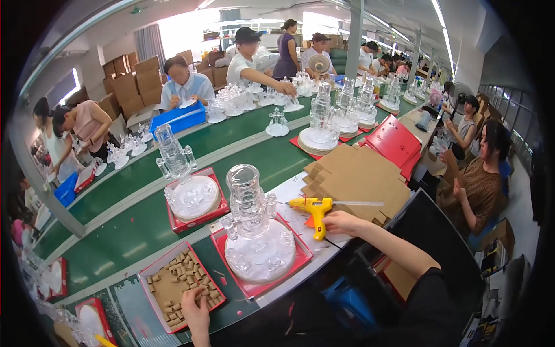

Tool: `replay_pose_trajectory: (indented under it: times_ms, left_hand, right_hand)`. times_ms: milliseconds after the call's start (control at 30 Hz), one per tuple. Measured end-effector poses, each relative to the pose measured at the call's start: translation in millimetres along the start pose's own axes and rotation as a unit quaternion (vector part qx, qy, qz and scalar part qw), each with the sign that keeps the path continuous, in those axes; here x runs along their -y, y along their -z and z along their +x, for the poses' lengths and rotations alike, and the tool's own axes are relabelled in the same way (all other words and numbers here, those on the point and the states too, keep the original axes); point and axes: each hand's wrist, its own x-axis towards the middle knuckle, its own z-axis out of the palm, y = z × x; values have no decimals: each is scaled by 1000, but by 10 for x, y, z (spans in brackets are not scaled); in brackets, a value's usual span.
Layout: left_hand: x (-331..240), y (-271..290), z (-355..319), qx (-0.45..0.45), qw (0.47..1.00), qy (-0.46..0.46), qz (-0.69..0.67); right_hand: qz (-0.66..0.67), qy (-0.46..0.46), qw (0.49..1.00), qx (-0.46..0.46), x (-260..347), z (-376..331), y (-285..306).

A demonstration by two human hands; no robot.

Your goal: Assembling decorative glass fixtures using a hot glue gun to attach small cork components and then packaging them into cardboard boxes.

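My left hand [195, 312] reaches into a shallow red-edged box [147, 272] of short brown cardboard tubes [188, 263]. Its fingers are drawn together around one of these pieces, partly hidden among the others. At the right, my right hand [344, 223] has its fingers closed at the handle of a yellow glue gun [315, 206]. A long clear glue stick [361, 203] sticks out of the gun's back. Between my hands, a clear plastic tower-shaped piece [245, 194] stands upright on a round white base [261, 254] in a red tray [303, 250].
A second clear tower [173, 153] stands in another red tray [199, 218] on the green conveyor [124, 251]. Flat brown cardboard [355, 179] and red box pieces [395, 141] lie beyond the glue gun. Several people work along the far side; a person [477, 173] sits at the right.
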Motion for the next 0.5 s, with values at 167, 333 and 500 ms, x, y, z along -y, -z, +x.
replay_pose_trajectory:
  times_ms: [167,333,500]
  left_hand:
    - [-57,-76,-63,-53,995,-40,78]
    - [-232,-47,-145,-91,994,-20,52]
    - [-207,-43,-239,-144,981,56,-114]
  right_hand:
    - [314,-65,942,100,104,144,-73]
    - [403,-58,904,131,45,304,-164]
    - [549,-55,819,157,92,171,-236]
